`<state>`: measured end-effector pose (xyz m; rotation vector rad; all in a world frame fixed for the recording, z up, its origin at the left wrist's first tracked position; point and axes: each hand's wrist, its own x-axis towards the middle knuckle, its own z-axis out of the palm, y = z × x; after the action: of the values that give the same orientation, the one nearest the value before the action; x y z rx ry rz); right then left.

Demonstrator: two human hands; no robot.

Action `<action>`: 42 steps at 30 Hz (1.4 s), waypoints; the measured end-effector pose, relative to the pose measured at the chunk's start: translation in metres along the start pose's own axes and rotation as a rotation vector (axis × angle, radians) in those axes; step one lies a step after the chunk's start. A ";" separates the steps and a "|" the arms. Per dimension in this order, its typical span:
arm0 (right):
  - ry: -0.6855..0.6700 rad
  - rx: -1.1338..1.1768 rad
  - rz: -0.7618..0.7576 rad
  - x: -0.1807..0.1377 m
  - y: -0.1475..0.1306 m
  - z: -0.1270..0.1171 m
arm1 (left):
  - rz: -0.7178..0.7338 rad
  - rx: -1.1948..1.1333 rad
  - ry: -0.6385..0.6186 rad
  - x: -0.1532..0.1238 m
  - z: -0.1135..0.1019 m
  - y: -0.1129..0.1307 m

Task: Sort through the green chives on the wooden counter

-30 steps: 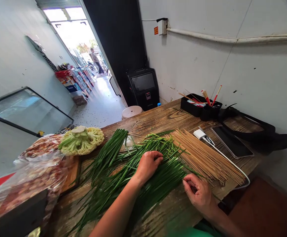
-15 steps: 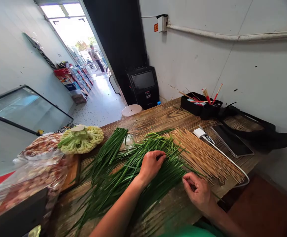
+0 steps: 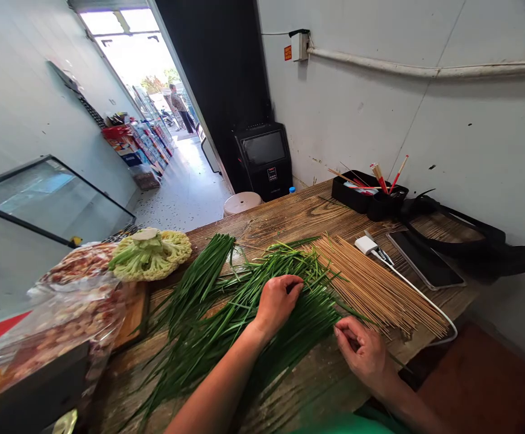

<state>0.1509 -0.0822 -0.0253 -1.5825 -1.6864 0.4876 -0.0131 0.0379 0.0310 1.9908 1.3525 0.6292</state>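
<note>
Long green garlic chives (image 3: 239,301) lie spread across the wooden table (image 3: 284,217). A neater bundle is at their left, and paler cut ends show at the top. Over the middle of the pile, my left hand (image 3: 276,304) is closed in a pinch; whatever is between its fingertips is hidden. My right hand (image 3: 362,352), also pinched, is at the right edge of the chives, its fingertips by the blade ends. What it holds, if anything, is too small to make out. Many thin bamboo skewers (image 3: 375,286) lie side by side just beyond my right hand.
A cauliflower (image 3: 154,256) and plastic bags of food (image 3: 76,313) are at the left. On the right are a white charger (image 3: 365,244) with its cable, a phone (image 3: 425,259), a black cap (image 3: 492,247) and a black holder (image 3: 352,196). A person (image 3: 181,108) stands outside the doorway.
The view has shifted very slightly. Both hands keep the same pinched pose and place, and the chives and skewers lie as before.
</note>
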 end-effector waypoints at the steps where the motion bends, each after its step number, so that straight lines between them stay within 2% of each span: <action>1: 0.001 -0.001 -0.005 0.000 0.000 0.000 | 0.003 0.002 0.001 0.000 0.000 0.000; 13: 0.003 0.012 0.002 0.000 0.000 -0.001 | 0.093 0.098 0.020 0.000 0.001 -0.003; 17: 0.007 0.004 -0.008 0.000 -0.001 -0.001 | 0.144 0.131 -0.012 -0.001 0.002 -0.005; 20: 0.005 0.006 0.004 -0.001 0.000 -0.001 | 0.218 0.146 -0.082 -0.004 -0.001 -0.003; 24: -0.014 0.025 0.032 -0.002 0.003 0.001 | 0.275 0.157 -0.239 -0.005 -0.011 0.002; 30: -0.015 0.078 0.023 -0.003 0.006 0.002 | 0.146 0.185 -0.321 -0.001 -0.036 -0.002; 36: 0.001 0.082 0.005 -0.002 0.005 0.002 | 0.110 0.208 -0.517 0.002 -0.056 -0.012; 42: 0.003 0.076 0.002 -0.001 0.004 0.000 | 0.119 0.269 -0.577 -0.003 -0.064 -0.008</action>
<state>0.1537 -0.0829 -0.0289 -1.5295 -1.6451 0.5438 -0.0633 0.0529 0.0680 2.2399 1.0030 -0.0968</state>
